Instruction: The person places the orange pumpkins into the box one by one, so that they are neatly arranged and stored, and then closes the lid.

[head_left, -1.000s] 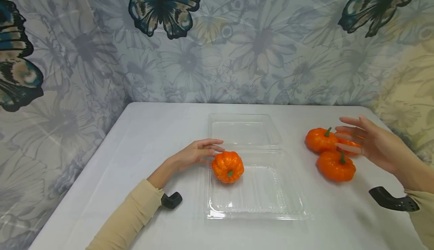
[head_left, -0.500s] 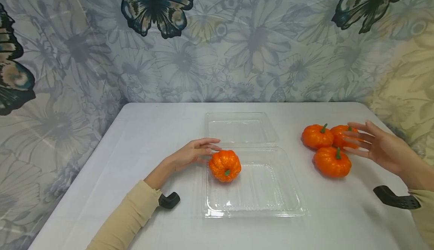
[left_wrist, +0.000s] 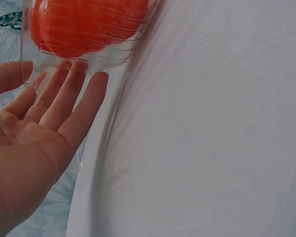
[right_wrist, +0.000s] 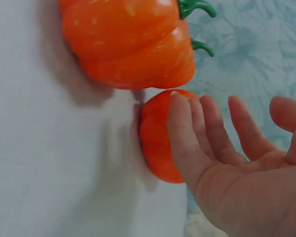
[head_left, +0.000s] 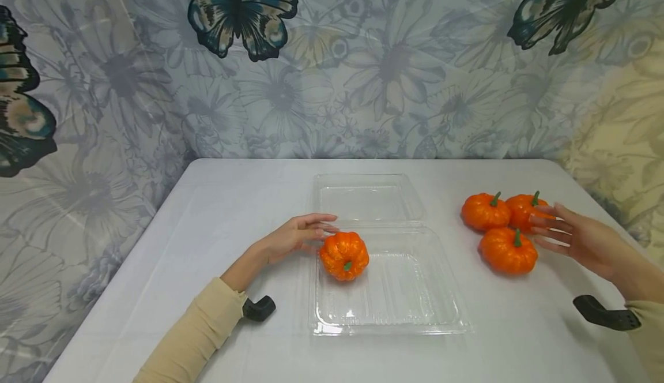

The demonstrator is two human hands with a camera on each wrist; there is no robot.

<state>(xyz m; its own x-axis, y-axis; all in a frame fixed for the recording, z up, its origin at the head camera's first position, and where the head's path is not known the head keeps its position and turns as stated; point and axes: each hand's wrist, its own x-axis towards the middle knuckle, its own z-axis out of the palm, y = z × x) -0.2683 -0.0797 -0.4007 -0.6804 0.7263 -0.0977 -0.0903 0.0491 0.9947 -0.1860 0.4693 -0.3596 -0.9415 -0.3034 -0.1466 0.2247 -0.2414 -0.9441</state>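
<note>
A clear plastic clamshell container [head_left: 394, 290] lies with its lid [head_left: 368, 198] folded back on the table. One small orange pumpkin [head_left: 344, 256] with a green stem sits in its left side. My left hand [head_left: 293, 239] is at the container's left edge, fingers extended; the left wrist view shows the thumb and fingertips [left_wrist: 99, 81] at the clear wall. Over on the right, my right hand [head_left: 586, 241] hovers beside a group of three pumpkins, its fingers loosely spread with nothing in them. These are a front pumpkin [head_left: 508, 251], a back-left pumpkin [head_left: 485, 211] and a back-right pumpkin [head_left: 521, 210], partly covered by the fingers.
The white table [head_left: 233, 198] ends at a wall covering [head_left: 389, 83] printed with butterflies and flowers. Each wrist carries a black mount, the left mount [head_left: 260, 308] and the right mount [head_left: 604, 314].
My right hand has drawn back to the right and slightly down, uncovering more of the back-right pumpkin. My left hand and the pumpkin in the container keep their places; the head view shifts slightly.
</note>
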